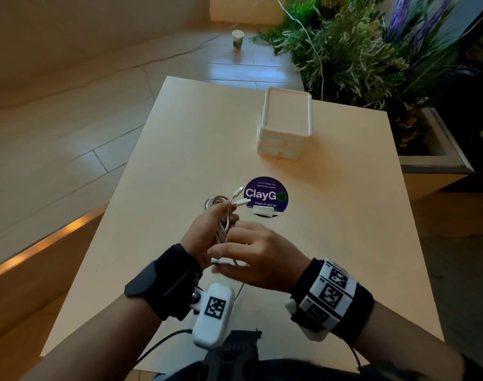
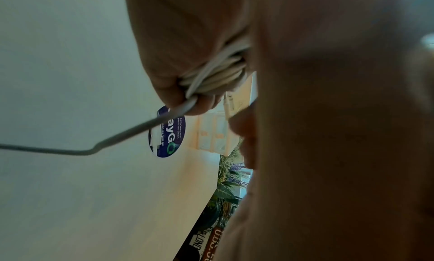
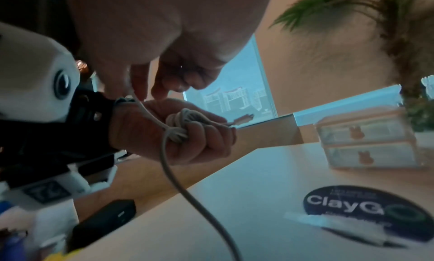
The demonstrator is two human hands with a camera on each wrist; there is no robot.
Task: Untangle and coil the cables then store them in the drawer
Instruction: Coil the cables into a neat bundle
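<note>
My left hand (image 1: 207, 229) grips a coil of white cables (image 1: 221, 226) in its fist above the table's middle. Two connector ends (image 1: 241, 201) stick out past its fingers. In the left wrist view the coil (image 2: 216, 73) sits squeezed between my fingers, and one loose strand (image 2: 94, 148) runs off to the left. My right hand (image 1: 251, 254) is just right of the coil and pinches that loose strand (image 3: 169, 172), which wraps over the bundle (image 3: 180, 120) and hangs down to the table. The white drawer unit (image 1: 285, 125) stands at the far right, both drawers shut (image 3: 366, 144).
A round purple ClayGo sticker (image 1: 265, 195) lies on the beige table (image 1: 331, 243) just beyond my hands, with a small white holder (image 1: 265, 210) at its near edge. A planter with greenery (image 1: 358, 56) borders the right side. A paper cup (image 1: 237, 39) stands on the floor beyond.
</note>
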